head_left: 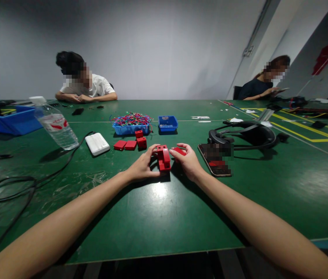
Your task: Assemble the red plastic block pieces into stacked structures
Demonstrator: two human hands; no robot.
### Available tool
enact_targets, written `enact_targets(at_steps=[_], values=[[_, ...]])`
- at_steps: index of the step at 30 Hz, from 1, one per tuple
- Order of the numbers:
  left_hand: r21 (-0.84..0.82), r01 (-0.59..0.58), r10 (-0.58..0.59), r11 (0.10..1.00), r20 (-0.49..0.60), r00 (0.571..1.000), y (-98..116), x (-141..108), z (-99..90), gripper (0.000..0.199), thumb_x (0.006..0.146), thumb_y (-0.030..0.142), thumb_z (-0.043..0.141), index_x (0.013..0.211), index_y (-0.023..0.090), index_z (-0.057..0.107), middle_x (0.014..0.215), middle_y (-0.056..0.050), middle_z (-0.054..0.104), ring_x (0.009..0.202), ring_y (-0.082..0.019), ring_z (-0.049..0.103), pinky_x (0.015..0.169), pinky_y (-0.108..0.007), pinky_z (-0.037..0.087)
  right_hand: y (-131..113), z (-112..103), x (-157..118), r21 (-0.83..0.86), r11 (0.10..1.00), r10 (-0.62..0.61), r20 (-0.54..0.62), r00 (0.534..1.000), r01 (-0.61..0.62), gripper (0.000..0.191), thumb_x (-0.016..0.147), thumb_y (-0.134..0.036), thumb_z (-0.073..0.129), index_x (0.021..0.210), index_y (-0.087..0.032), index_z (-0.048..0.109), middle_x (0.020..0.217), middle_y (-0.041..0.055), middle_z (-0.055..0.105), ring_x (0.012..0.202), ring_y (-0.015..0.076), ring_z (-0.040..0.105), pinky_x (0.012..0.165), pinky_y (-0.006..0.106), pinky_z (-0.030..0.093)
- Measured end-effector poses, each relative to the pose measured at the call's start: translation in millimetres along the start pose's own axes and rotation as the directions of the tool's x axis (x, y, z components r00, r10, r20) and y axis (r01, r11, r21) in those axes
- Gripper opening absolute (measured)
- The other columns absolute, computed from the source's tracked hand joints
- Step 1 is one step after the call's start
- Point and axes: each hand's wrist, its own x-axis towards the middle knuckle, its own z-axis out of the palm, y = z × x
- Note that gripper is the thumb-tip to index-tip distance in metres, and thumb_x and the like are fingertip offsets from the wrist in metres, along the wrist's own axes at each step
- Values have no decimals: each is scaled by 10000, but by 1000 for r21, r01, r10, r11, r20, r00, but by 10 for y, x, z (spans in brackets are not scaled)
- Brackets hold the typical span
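My left hand [144,164] is wrapped round the left side of a red block-like part [164,158], which has holes in its top and an open recess. Just right of that part, my right hand [187,159] holds a flat red piece [179,151] between thumb and fingers. The two red pieces are apart. Beyond my left hand lie two flat red pieces [130,145] and, beside them, small red blocks [142,143]. Farther back are a blue tray [132,129] heaped with coloured wires and a smaller blue tray [168,128] with small metal bits.
A tilted water bottle [57,126], a white box [97,144] and a black cable [33,182] are on the left. On the right lie a phone [214,161] and a black headset [245,135]. Two people sit across the green table [158,232].
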Motion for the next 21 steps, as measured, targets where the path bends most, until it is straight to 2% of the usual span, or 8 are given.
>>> enact_targets(at_steps=[3,6,9,16,21], values=[[10,7,-7,1000,6,1000,-19,2,8,1014,691,388,811,1466,235,175,1403,-183,512,1282,-312,537,1105,-495,395,-4,-8,-2,-7,1000,-29,-19,999,29,596,505,-333,887,952,-195,519,912,24,683,757,146,618,686,281,482],[17,9,-9,1000,9,1000,-15,7,10,1020,689,393,809,1468,233,170,1413,-190,501,1294,-315,526,1109,-497,387,-15,-20,-3,-71,995,-77,-10,997,76,579,498,-334,890,948,-178,561,861,9,670,771,152,611,748,304,481],[11,10,-10,1000,7,1000,14,11,2,1009,692,388,804,1467,232,176,1411,-185,504,1291,-311,525,1110,-493,384,-13,-31,1,-116,988,-100,-4,995,99,552,516,-332,877,960,-170,592,808,-5,657,748,149,599,758,306,470],[10,15,-15,1000,5,1000,27,8,-2,1001,687,376,805,1465,234,191,1404,-169,514,1275,-307,540,1108,-487,390,-25,-22,12,-22,995,-95,-41,995,95,627,486,-296,883,998,-201,533,843,8,693,788,173,654,784,324,497],[11,4,-4,1000,12,1000,12,9,-1,1003,692,381,806,1467,229,187,1417,-174,504,1295,-308,524,1119,-487,378,-45,-14,-10,-135,980,-151,-29,988,146,511,520,-357,879,913,-167,614,796,32,694,728,170,628,730,318,492]])
